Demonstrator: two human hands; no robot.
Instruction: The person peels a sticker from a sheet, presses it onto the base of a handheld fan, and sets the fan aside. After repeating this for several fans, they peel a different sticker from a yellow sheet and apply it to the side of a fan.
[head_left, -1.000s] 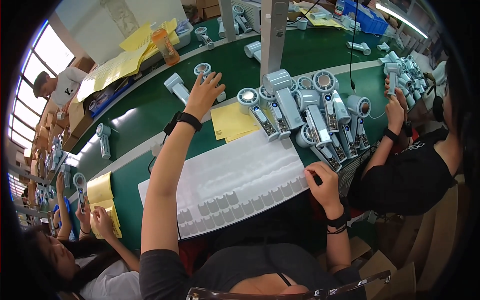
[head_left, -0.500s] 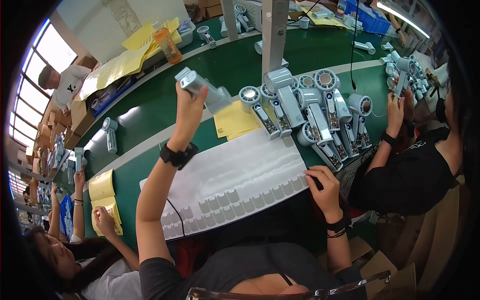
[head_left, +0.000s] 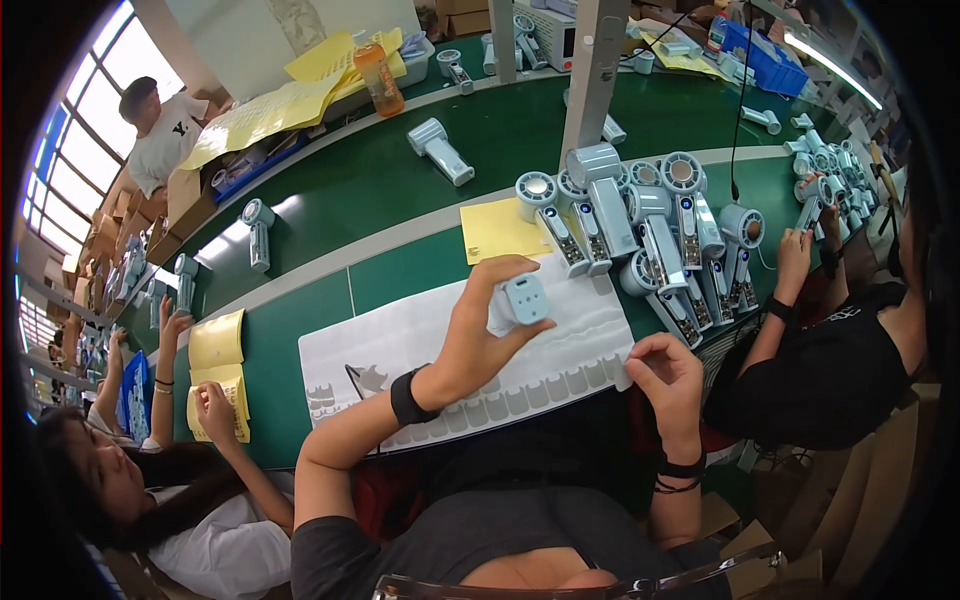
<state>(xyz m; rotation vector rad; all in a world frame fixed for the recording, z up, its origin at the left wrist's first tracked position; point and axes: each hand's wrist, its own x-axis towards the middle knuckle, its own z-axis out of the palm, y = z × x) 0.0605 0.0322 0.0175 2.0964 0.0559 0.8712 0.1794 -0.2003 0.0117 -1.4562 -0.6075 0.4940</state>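
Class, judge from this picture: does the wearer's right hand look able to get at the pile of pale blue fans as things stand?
Probably yes: the pile of pale blue fans stands just beyond the right hand, with nothing visibly blocking the way, though whether that hand holds something is unclear.

My dark grey shirt [head_left: 470, 535] has short sleeves [head_left: 328, 543]. Past my ungloved left hand [head_left: 475, 335] sits a wide black wristband [head_left: 408, 397]; behind my ungloved right hand [head_left: 670, 385], a black bracelet [head_left: 682, 467] and, nearer, thin dark cords [head_left: 676, 488].
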